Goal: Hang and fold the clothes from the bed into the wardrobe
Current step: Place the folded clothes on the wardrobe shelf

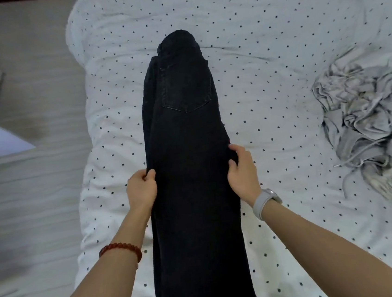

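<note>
Both hands pinching black jeans (190,173) edges, left hand (142,190), right hand (242,172), hems cut off below

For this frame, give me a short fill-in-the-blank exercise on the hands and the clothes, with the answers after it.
1. The black jeans lie lengthwise on the white bedspread printed with small dark ____.
2. The left hand and the right hand each grip one long ____ of the jeans.
3. The watch sits on the ____ wrist.
4. The crumpled grey garment lies to the ____ of the jeans.

Missing words: dots; edge; right; right
</note>
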`<state>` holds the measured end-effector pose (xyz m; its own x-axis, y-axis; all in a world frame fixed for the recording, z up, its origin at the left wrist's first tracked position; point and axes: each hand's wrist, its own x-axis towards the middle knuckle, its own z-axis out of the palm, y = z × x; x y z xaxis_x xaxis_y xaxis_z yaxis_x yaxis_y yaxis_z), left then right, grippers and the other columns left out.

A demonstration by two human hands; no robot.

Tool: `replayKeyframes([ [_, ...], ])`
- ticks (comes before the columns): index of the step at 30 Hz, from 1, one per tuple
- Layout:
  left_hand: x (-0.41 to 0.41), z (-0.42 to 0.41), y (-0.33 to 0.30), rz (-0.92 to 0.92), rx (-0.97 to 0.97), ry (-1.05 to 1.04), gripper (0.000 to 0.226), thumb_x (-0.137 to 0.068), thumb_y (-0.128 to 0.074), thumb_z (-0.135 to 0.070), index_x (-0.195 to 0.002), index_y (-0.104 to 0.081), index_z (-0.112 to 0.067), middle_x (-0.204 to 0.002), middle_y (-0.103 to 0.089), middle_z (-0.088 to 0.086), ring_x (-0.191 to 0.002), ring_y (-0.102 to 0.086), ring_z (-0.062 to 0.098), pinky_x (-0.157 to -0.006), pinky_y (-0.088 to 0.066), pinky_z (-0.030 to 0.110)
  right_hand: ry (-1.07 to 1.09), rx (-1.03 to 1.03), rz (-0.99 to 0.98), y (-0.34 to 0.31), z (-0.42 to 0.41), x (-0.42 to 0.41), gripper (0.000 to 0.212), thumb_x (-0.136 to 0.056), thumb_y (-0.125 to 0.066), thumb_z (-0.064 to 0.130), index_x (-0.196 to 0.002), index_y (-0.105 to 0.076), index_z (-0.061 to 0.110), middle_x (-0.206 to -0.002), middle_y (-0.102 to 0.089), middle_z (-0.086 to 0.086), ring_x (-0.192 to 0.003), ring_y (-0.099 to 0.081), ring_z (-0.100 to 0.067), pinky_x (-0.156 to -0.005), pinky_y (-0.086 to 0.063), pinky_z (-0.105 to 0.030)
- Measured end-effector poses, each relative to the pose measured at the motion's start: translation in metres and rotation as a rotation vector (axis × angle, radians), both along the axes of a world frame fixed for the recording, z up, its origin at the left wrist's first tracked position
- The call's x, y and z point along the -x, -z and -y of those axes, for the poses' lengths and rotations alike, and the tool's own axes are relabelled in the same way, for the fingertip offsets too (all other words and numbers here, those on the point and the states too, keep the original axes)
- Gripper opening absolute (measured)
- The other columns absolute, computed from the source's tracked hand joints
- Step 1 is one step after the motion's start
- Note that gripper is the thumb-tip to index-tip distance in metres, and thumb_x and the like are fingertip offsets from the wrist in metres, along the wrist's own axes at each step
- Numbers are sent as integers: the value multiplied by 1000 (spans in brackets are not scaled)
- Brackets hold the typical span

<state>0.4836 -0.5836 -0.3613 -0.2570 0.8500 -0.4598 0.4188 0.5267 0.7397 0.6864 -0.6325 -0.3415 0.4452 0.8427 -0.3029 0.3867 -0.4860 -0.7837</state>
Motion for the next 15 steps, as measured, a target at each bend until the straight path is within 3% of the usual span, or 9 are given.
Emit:
replayKeyframes([
  [3, 4, -4, 6, -114, 120, 57, 25, -93, -46, -20, -74, -55, -7, -69, -56, 9, -69, -53, 28, -71, -48, 39, -82, 148, 115, 12, -2, -5, 39, -94, -41, 9, -132, -42, 18, -126, -45, -11, -104, -53, -27, -96, -41, -38],
  [6, -5, -26, 0, 13, 185, 68, 15, -89, -50, -19, -75, -53, -14, -75, -58, 6, -80, -58, 29, -82, -51, 42, -86, 147, 166, 4, -33, -14, 39, -96, -38, 15, -134, -40, 17, -129, -42, -10, -109, -52, -27, -97, -40, -42],
  [9, -20, -62, -15, 206, 161, 15, 7, -93, -51, -21, -96, -55, -16, -87, -57, -3, -90, -56, 20, -86, -47, 35, -172, 32, 189, -11, -66, -18, 45, -99, -33, 16, -144, -30, 16, -143, -34, -7, -128, -38, -21, -107, -31, -35],
  [11, -29, -94, -20, 271, 147, 7, 22, -94, -51, -26, -107, -59, -10, -102, -60, 3, -97, -58, 22, -90, -48, 36, -264, -1, 205, -16, -91, -16, 49, -100, -32, 17, -147, -21, 14, -152, -22, -5, -139, -23, -18, -112, -19, -27],
  [15, -43, -149, -26, 334, 128, 1, 24, -95, -52, -28, -99, -64, -8, -100, -61, 5, -96, -58, 22, -87, -48, 34, -379, 17, 269, -16, -136, -8, 53, -101, -30, 23, -149, -10, 16, -158, -2, -3, -145, -4, -18, -112, -5, -20],
])
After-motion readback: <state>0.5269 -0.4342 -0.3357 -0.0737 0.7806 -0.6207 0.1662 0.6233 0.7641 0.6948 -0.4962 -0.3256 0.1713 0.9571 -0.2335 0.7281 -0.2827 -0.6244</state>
